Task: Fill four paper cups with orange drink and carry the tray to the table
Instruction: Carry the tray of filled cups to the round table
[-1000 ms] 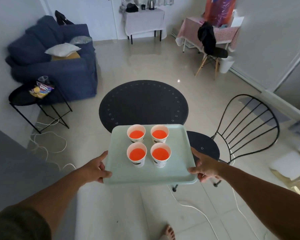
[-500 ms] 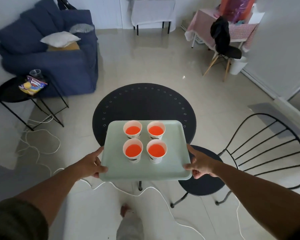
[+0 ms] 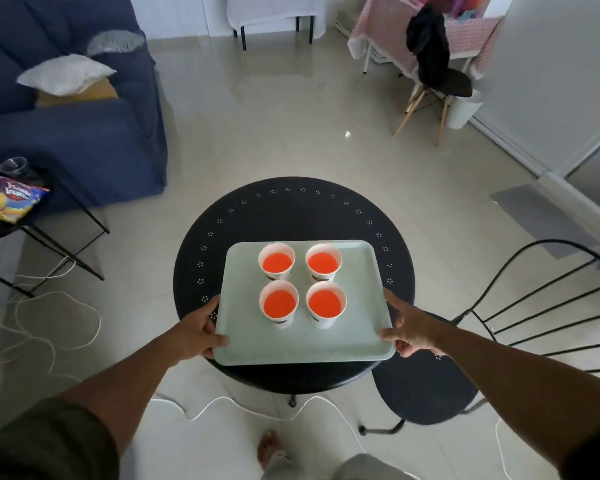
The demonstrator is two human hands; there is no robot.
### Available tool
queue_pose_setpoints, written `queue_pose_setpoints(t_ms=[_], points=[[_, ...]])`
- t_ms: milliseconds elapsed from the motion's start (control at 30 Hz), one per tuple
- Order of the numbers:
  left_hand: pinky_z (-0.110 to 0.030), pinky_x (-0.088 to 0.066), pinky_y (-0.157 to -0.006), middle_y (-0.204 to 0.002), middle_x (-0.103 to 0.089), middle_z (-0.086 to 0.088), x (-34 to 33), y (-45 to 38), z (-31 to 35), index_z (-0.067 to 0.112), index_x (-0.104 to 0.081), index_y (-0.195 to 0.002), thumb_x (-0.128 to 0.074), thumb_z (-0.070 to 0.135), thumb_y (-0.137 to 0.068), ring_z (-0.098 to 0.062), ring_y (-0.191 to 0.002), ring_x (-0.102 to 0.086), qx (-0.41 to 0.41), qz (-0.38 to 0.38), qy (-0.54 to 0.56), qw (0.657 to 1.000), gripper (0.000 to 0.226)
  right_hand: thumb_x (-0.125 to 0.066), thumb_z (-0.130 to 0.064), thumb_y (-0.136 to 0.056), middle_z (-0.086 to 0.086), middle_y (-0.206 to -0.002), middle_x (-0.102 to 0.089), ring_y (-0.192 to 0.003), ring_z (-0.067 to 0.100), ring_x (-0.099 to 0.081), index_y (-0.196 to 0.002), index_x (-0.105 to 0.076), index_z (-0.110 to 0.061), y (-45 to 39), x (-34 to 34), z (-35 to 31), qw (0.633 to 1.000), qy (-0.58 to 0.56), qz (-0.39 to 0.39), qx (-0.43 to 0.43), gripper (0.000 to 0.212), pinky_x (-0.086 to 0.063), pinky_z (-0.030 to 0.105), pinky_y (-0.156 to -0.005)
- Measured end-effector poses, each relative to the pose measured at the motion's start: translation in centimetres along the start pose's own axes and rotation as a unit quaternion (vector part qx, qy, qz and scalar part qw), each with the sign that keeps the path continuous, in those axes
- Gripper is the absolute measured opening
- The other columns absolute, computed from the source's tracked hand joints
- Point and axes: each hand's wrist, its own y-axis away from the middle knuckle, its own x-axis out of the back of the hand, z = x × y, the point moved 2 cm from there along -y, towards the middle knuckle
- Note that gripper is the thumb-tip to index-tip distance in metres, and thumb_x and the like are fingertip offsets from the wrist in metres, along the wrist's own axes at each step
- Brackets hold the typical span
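Round black table (image 3: 293, 216) sits right under the tray (image 3: 303, 348), left hand (image 3: 196, 336) and right hand (image 3: 413, 327) gripping its sides, so I'd lower it level and slow or the cups (image 3: 278, 303) slosh.

Only one item carries lettering: the purple and yellow crinkly snack bag (image 3: 9, 202) lying on the black side desk (image 3: 0, 226) at far left shows white lettering, too blurred to read. Dark prints on the white paper cups (image 3: 279, 308) stay illegible too.
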Motion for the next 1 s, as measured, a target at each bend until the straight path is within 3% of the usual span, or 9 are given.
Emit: queue_pose_setpoints(t_ms=[133,200,267,467,633,733,867,1000], points=[[-0.036,-0.065,-0.070,-0.093,-0.050,-0.016,0.4,-2.7,1.2,0.040,-0.013,-0.161,-0.084,0.005,-0.080,-0.027,-0.084,-0.064,0.011,-0.010,-0.008,1.000,0.113,-0.087,-0.006,-0.086,0.020,-0.090,-0.058,-0.073,0.026,-0.060,-0.162,-0.018,-0.060,-3.1,0.8,0.3,1.000,-0.007,-0.001,-0.023,0.116,-0.063,0.039,-0.067],[-0.037,-0.065,-0.073,-0.097,-0.052,-0.016,0.6,-4.1,1.7,0.040,-0.012,-0.161,-0.083,0.007,-0.082,-0.028,-0.089,-0.066,0.017,-0.010,-0.019,1.000,0.112,-0.088,-0.007,-0.084,0.032,-0.109,-0.063,-0.082,0.030,-0.062,-0.159,-0.019,-0.064,-4.8,1.2,0.4,1.000,-0.009,-0.009,-0.028,0.117,-0.066,0.045,-0.071],[-0.037,-0.065,-0.074,-0.100,-0.054,-0.017,0.8,-5.4,2.2,0.041,-0.010,-0.161,-0.082,0.008,-0.083,-0.029,-0.092,-0.067,0.019,-0.010,-0.024,0.999,0.111,-0.088,-0.006,-0.083,0.035,-0.121,-0.062,-0.089,0.035,-0.060,-0.158,-0.021,-0.066,-6.5,1.6,0.3,0.999,-0.026,-0.017,-0.036,0.117,-0.064,0.047,-0.074],[-0.043,-0.065,-0.077,-0.097,-0.056,-0.017,1.0,-9.2,2.4,0.040,-0.011,-0.161,-0.083,0.008,-0.081,-0.032,-0.093,-0.068,0.034,-0.005,-0.027,0.999,0.113,-0.088,-0.018,-0.085,0.029,-0.120,-0.069,-0.100,0.047,-0.074,-0.159,-0.011,-0.065,-10.3,2.7,-0.3,0.999,0.013,-0.009,-0.050,0.117,-0.068,0.046,-0.071],[-0.042,-0.065,-0.077,-0.099,-0.057,-0.020,1.5,-12.0,2.8,0.042,-0.013,-0.161,-0.083,0.007,-0.081,-0.034,-0.095,-0.068,0.044,0.001,-0.027,0.999,0.112,-0.085,-0.016,-0.089,0.016,-0.124,-0.070,-0.092,0.038,-0.073,-0.161,-0.007,-0.062,-12.5,3.2,-1.3,0.999,0.007,-0.025,-0.046,0.116,-0.064,0.039,-0.064],[-0.035,-0.065,-0.070,-0.100,-0.058,-0.020,2.0,-13.3,3.1,0.041,-0.013,-0.161,-0.082,0.007,-0.082,-0.033,-0.094,-0.069,0.046,0.007,-0.030,0.998,0.111,-0.083,-0.014,-0.091,0.009,-0.127,-0.069,-0.082,0.029,-0.072,-0.162,-0.007,-0.060,-13.7,3.3,-2.0,0.999,0.007,-0.034,-0.031,0.114,-0.064,0.038,-0.064],[-0.031,-0.063,-0.068,-0.100,-0.059,-0.019,2.7,-14.5,3.6,0.042,-0.012,-0.161,-0.081,0.007,-0.083,-0.030,-0.092,-0.069,0.047,0.005,-0.043,0.998,0.109,-0.082,-0.013,-0.091,0.007,-0.128,-0.069,-0.097,0.039,-0.075,-0.162,-0.006,-0.058,-15.0,3.4,-3.0,0.999,0.018,-0.038,-0.033,0.114,-0.067,0.041,-0.065],[-0.032,-0.064,-0.068,-0.099,-0.058,-0.019,3.0,-15.2,3.7,0.041,-0.011,-0.161,-0.080,0.007,-0.085,-0.029,-0.091,-0.068,0.054,0.010,-0.048,0.997,0.109,-0.080,-0.012,-0.093,0.009,-0.116,-0.071,-0.086,0.032,-0.074,-0.163,-0.006,-0.059,-16.1,3.4,-3.3,0.998,0.022,-0.032,-0.040,0.112,-0.066,0.040,-0.064]])
